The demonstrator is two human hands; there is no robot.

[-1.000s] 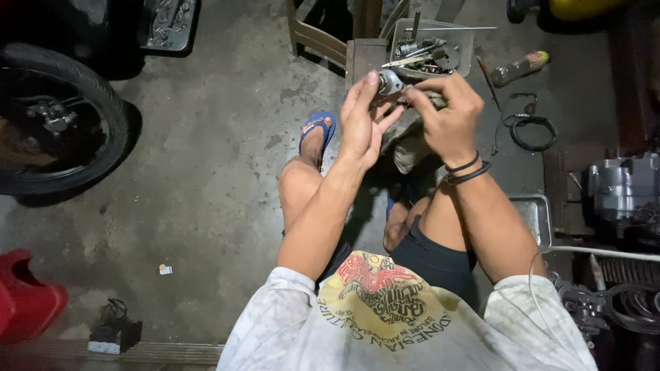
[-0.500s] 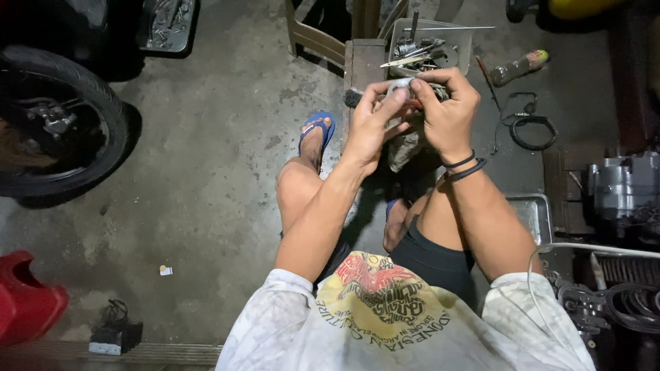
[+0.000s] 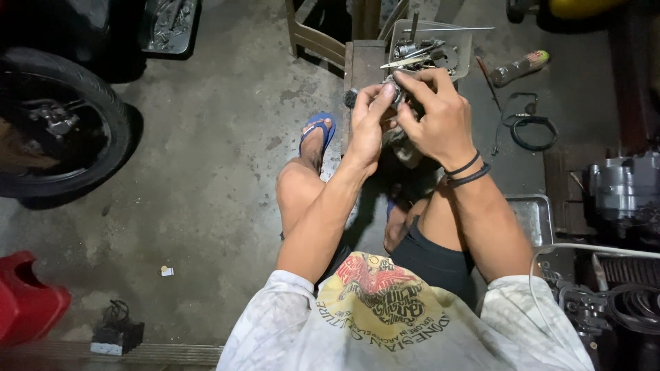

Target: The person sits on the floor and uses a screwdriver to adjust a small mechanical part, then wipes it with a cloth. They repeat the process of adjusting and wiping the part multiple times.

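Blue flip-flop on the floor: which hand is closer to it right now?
Left. The left hand is just right of the blue flip-flop; the right hand is farther right, beyond the small metal part both hold.

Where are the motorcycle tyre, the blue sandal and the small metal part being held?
motorcycle tyre (image 3: 103, 117), head view, upper tread.
blue sandal (image 3: 317, 130), head view, strap.
small metal part (image 3: 393, 93), head view, visible middle between both hands.

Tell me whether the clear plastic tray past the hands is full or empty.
Holding things, not empty: the clear plastic tray has metal tools and small parts piled inside, one long rod sticking over its rim.
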